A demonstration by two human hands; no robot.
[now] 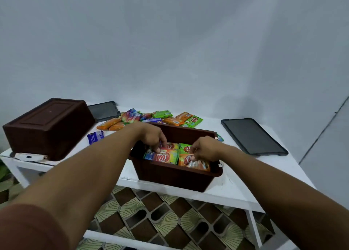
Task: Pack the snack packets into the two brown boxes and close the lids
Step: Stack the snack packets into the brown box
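Our left hand (153,138) curls its fingers down over the top edge of a multicolour pkt (167,156) and grips it; our right hand (203,149) pinches the upper edge of an orange pkt (197,164) btwn thumb and fingertips. Both pkts lie flat, side by side, on top of the load in the open brown box (175,179), multicolour on the left, orange on the right, edges touching. Just behind them in the same box a green pkt (186,148) shows, partly under our right hand. The box stands w/o a lid near the front edge of the white table (238,190), both forearms reaching in over its near rim. Behind the box, twd the wall, a spread of loose pkts (166,117) lies on the table, orange, green and mixed colours, some overlapping. A blue pkt (95,137) lies apart at the left, btwn that spread and the overturned brown box (47,127), which rests bottom-up at the table's left end. One dark lid (104,111) lies flat behind that box; a second dark lid (253,136) lies flat at the right, well apart from the open box. Below the table we see a patterned floor (170,217).
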